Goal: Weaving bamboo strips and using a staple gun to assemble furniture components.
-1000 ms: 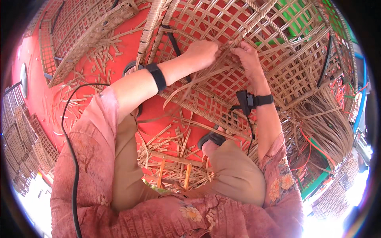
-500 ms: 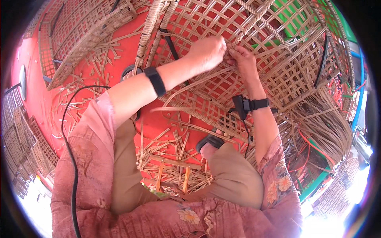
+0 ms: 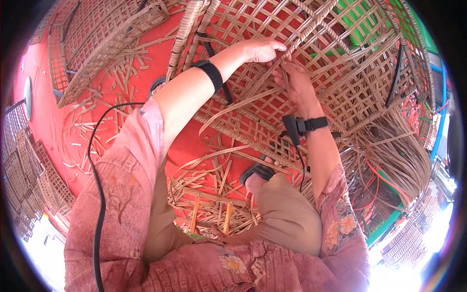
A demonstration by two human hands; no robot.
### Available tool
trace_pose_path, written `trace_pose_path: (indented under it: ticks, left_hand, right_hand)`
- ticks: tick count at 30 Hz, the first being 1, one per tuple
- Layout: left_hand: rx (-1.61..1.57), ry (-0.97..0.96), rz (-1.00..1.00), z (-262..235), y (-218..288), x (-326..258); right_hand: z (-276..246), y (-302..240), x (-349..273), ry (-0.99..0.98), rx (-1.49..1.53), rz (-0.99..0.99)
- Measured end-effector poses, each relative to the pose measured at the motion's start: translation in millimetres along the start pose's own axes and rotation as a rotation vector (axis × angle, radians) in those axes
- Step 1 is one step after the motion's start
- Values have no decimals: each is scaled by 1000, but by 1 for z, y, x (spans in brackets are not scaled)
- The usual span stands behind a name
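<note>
A large openwork panel woven from flat brown rattan-like strips (image 3: pixel 262 92) leans in front of me, with a cord-wrapped rib (image 3: pixel 311 30) running across it. At the lower end of that rib, my left hand (image 3: pixel 262 50) bends over the weave, its fingers curled and partly hidden. Close beside it on the right, my right hand (image 3: pixel 296 82) pinches a brown weaving strip (image 3: pixel 285 73) between thumb and fingers. The strip's long loose tail (image 3: pixel 228 113) curves down to the left over the panel.
Another woven panel (image 3: pixel 104 46) lies at the far left. Cut strip scraps (image 3: pixel 219 180) litter the red floor, around a small wooden piece with orange legs (image 3: pixel 228 219). A thick bundle of long strips (image 3: pixel 401 155) hangs at the right. A black cable (image 3: pixel 92 165) runs along my left arm.
My left hand has shifted slightly up and left, its fist loosening against the rib. The strip's loose tail has slid and changed its curve. My right hand has moved slightly down.
</note>
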State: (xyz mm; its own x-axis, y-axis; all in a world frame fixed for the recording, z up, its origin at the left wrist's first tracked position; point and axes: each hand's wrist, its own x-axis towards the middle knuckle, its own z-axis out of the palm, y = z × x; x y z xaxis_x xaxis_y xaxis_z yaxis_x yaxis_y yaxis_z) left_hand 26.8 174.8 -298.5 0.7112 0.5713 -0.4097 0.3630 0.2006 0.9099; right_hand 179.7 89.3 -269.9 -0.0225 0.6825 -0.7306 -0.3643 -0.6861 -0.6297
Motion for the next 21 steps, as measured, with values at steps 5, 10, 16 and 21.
trace_pose_path:
  ticks: [5,10,16,21]
  left_hand:
    - [377,19,21,4,18,-5]
    - [927,146,112,11,30,-17]
    - [975,-20,-6,12,76,-49]
    - [968,-470,48,64,89,-133]
  right_hand:
    - [-2,0,5,42,-123,24]
    - [8,-3,6,185,-588,-70]
    - [-31,4,22,283,-1337,-866]
    - [4,-1,4,180,-645,-373]
